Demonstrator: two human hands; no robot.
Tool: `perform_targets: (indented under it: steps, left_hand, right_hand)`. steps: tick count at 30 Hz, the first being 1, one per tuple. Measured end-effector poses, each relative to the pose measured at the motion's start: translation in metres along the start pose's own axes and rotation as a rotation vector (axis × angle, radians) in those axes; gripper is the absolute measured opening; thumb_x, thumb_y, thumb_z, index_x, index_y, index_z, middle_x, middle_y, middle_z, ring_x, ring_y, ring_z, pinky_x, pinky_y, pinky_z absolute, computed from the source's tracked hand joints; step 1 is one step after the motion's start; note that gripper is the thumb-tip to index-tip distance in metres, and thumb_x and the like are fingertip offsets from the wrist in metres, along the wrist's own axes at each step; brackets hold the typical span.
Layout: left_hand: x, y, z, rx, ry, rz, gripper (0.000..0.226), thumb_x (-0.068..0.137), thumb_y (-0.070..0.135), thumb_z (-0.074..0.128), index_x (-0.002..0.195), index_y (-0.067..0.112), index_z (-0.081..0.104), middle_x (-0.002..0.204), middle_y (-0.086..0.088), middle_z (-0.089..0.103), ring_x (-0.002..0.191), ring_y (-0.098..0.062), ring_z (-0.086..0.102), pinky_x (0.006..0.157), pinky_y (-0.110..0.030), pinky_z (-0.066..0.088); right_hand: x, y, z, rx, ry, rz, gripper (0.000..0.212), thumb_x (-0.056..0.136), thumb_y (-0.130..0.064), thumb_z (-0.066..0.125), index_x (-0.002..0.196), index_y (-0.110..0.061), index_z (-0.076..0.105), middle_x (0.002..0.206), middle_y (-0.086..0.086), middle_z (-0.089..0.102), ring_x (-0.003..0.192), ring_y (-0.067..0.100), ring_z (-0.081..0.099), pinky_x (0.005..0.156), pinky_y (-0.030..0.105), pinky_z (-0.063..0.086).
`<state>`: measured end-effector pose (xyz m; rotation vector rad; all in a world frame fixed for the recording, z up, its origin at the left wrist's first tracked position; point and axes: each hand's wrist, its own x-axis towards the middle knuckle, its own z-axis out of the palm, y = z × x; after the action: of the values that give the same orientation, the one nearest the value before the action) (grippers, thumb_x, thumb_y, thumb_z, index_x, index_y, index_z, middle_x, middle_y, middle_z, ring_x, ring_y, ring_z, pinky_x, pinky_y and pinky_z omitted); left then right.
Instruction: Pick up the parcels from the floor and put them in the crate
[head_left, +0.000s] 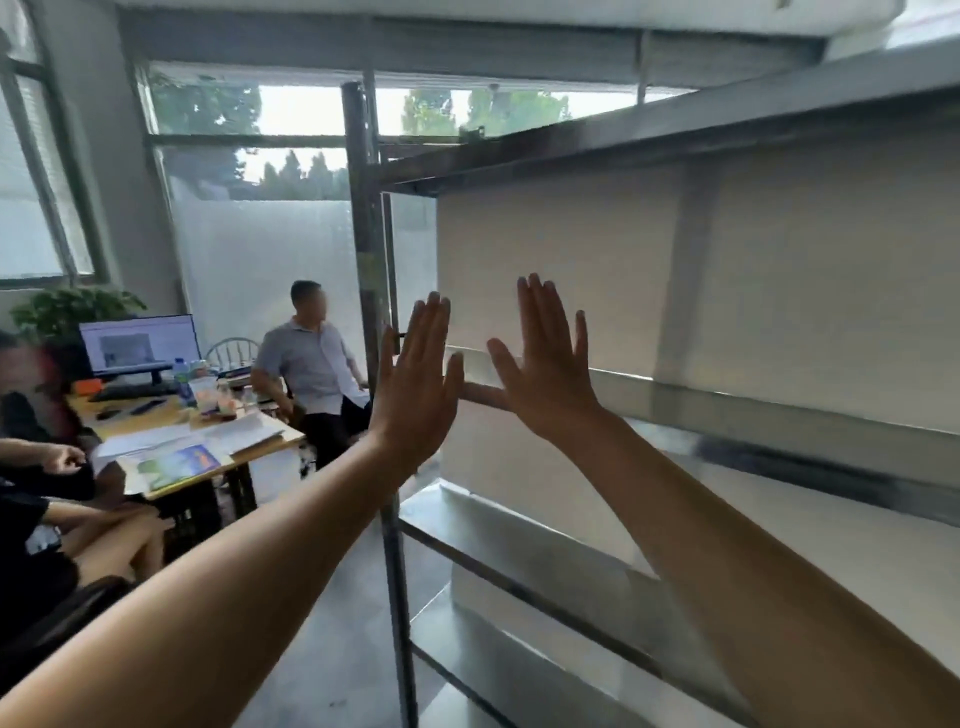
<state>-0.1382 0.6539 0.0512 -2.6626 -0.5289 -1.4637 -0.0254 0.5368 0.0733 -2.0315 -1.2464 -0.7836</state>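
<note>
Head view: both arms reach forward, left hand (415, 384) and right hand (550, 374) raised side by side, palms facing away, fingers straight and spread, each grip wide and holding nothing, before a metal shelf rack (571, 551). No parcel or crate shows here.

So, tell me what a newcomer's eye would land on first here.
Two raised hands fill the centre: the left hand and the right hand, fingers straight, palms facing away toward the steel shelving rack on the right. At left, a person in a grey shirt sits by a cluttered desk with a lit monitor.
</note>
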Motion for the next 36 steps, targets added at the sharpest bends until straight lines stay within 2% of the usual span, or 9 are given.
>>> perform_targets:
  steps: [7, 10, 14, 16, 19, 27, 36]
  left_hand:
    - [0.014, 0.198, 0.057, -0.2, -0.07, 0.196, 0.057, 0.105, 0.039, 0.019, 0.157, 0.019, 0.006, 0.165, 0.004, -0.001, 0.15, -0.006, -0.008, 0.123, -0.042, -0.007]
    - [0.011, 0.289, 0.067, -0.308, -0.08, 0.284, 0.058, 0.105, 0.04, 0.017, 0.157, 0.019, 0.005, 0.165, 0.003, -0.001, 0.15, -0.008, -0.007, 0.123, -0.042, -0.006]
    - [-0.01, 0.406, 0.074, -0.452, -0.142, 0.419, 0.059, 0.104, 0.042, 0.009, 0.157, 0.019, 0.0, 0.165, 0.003, -0.005, 0.15, -0.009, -0.009, 0.123, -0.044, -0.005]
    - [-0.026, 0.458, 0.08, -0.543, -0.171, 0.463, 0.058, 0.105, 0.041, 0.01, 0.157, 0.02, -0.004, 0.164, 0.005, -0.009, 0.149, -0.006, -0.014, 0.122, -0.041, -0.009]
    - [-0.063, 0.53, 0.088, -0.649, -0.236, 0.532, 0.058, 0.103, 0.04, 0.008, 0.157, 0.019, -0.004, 0.164, 0.005, -0.008, 0.149, -0.006, -0.013, 0.123, -0.044, -0.005]
    - [-0.159, 0.675, 0.106, -0.933, -0.374, 0.825, 0.056, 0.106, 0.037, 0.018, 0.157, 0.018, 0.004, 0.165, 0.004, 0.002, 0.15, -0.006, -0.004, 0.122, -0.041, -0.008]
    - [-0.216, 0.817, 0.109, -1.191, -0.501, 1.089, 0.056, 0.106, 0.033, 0.023, 0.157, 0.016, 0.008, 0.165, 0.002, 0.006, 0.151, -0.01, -0.001, 0.123, -0.046, -0.001]
  right_hand:
    - [-0.075, 0.131, -0.132, -0.328, 0.088, 0.201, 0.071, 0.099, -0.059, 0.015, 0.157, -0.023, -0.007, 0.164, -0.004, -0.015, 0.149, 0.012, -0.017, 0.12, 0.044, -0.013]
    - [-0.114, 0.181, -0.198, -0.459, 0.127, 0.28, 0.071, 0.101, -0.058, 0.019, 0.157, -0.021, -0.005, 0.164, -0.003, -0.014, 0.147, 0.01, -0.021, 0.117, 0.04, -0.019]
    - [-0.188, 0.23, -0.281, -0.554, 0.17, 0.457, 0.07, 0.102, -0.054, 0.022, 0.157, -0.022, -0.007, 0.164, -0.005, -0.015, 0.144, 0.006, -0.025, 0.116, 0.037, -0.021]
    - [-0.234, 0.248, -0.313, -0.572, 0.192, 0.545, 0.068, 0.102, -0.052, 0.02, 0.156, -0.023, -0.009, 0.163, -0.006, -0.016, 0.147, 0.007, -0.022, 0.118, 0.039, -0.019]
    - [-0.301, 0.269, -0.353, -0.6, 0.192, 0.691, 0.067, 0.104, -0.045, 0.023, 0.156, -0.021, -0.011, 0.163, -0.007, -0.018, 0.147, 0.005, -0.021, 0.12, 0.044, -0.015]
    - [-0.443, 0.307, -0.43, -0.869, 0.185, 1.046, 0.068, 0.104, -0.046, 0.023, 0.157, -0.017, -0.008, 0.164, -0.002, -0.013, 0.149, 0.011, -0.016, 0.12, 0.044, -0.014]
    - [-0.533, 0.341, -0.493, -1.049, 0.22, 1.353, 0.068, 0.104, -0.043, 0.026, 0.157, -0.014, -0.005, 0.165, 0.001, -0.009, 0.15, 0.014, -0.013, 0.12, 0.048, -0.011]
